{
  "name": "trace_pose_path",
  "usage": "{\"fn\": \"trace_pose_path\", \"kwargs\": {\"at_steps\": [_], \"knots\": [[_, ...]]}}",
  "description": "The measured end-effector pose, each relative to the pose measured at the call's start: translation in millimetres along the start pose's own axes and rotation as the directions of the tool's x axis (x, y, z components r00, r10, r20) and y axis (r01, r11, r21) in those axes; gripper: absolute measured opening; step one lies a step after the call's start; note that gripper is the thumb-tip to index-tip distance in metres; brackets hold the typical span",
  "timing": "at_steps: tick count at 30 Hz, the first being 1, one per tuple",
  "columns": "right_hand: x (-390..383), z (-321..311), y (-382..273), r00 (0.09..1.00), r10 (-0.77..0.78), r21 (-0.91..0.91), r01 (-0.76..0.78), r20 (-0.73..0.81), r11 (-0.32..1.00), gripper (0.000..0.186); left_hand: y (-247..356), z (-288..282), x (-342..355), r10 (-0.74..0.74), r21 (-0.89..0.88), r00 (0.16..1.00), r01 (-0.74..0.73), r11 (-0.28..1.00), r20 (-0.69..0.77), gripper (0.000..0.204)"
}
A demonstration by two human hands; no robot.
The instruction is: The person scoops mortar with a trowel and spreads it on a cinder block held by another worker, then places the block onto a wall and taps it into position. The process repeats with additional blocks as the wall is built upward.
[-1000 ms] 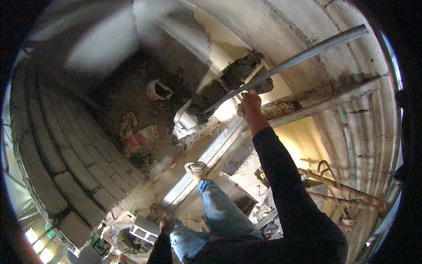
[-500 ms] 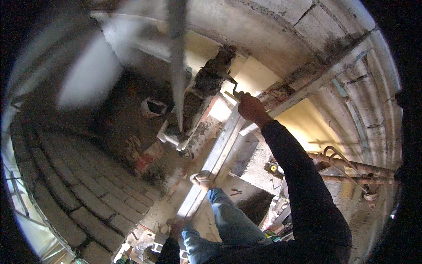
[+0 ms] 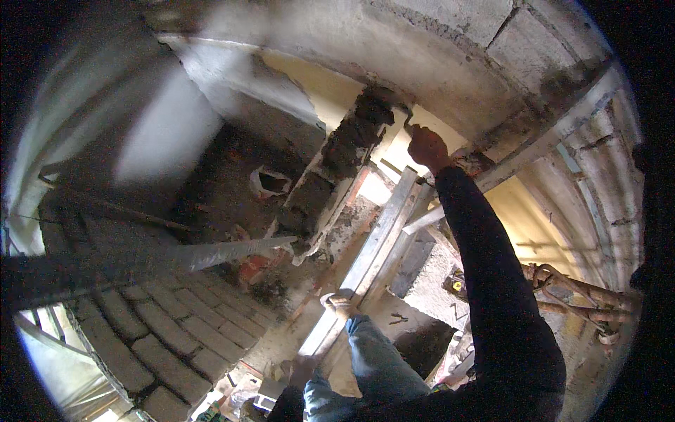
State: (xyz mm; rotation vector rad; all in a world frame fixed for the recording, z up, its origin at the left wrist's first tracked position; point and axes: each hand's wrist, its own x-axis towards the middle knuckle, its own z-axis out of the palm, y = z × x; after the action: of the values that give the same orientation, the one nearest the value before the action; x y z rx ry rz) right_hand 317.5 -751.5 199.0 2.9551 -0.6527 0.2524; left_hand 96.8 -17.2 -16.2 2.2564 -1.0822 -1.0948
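Observation:
My right hand (image 3: pixel 427 148) is closed around the handle of a trowel with a bent metal neck (image 3: pixel 407 119). The trowel is beside the dark mortar (image 3: pixel 358 133) on top of a narrow block wall; its blade is hard to make out. Low in the view, my left hand (image 3: pixel 302 369) is at the near end of a long pale plank (image 3: pixel 373 257). Shadow hides its fingers, so its grip cannot be told. One of my feet (image 3: pixel 340 305) rests on the plank.
A long grey bar (image 3: pixel 176 260) crosses from the left edge towards the wall's near end. A white bucket-like container (image 3: pixel 271 183) stands on the dark floor beyond. Rusty pipes (image 3: pixel 583 292) jut in at right. Pliers-like tool (image 3: pixel 399 318) lies below. Brickwork (image 3: pixel 176 323) curves at left.
My right hand has moved up and slightly right with the trowel, along the wall's far end. The grey bar now slants in from the left instead of from the top. The whole view has shifted.

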Motion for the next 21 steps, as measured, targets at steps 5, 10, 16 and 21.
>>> {"fn": "trace_pose_path", "kwargs": {"at_steps": [5,10,16,21], "knots": [[3.6,-26.8,5.6,0.996,0.089,0.099,-0.091,0.017,0.991,0.04,2.4,1.6,-2.8,-0.019,0.035,1.0,0.018,0.999,0.007,0.036],[-34.4,-7.4,7.7,0.979,-0.168,0.049,0.163,0.118,0.985,0.046,14.9,-14.7,-1.0,0.013,0.169,1.0,-0.016,0.986,0.023,0.038],[-11.3,21.8,10.7,0.989,-0.146,-0.002,0.146,0.022,0.989,0.045,31.3,-25.6,23.5,-0.007,0.028,1.0,0.007,1.0,-0.01,0.021],[9.7,13.4,15.9,0.991,0.087,0.102,-0.097,0.1,0.99,0.045,29.4,-7.9,17.2,-0.03,-0.083,0.994,0.022,0.996,-0.105,0.026]]}}
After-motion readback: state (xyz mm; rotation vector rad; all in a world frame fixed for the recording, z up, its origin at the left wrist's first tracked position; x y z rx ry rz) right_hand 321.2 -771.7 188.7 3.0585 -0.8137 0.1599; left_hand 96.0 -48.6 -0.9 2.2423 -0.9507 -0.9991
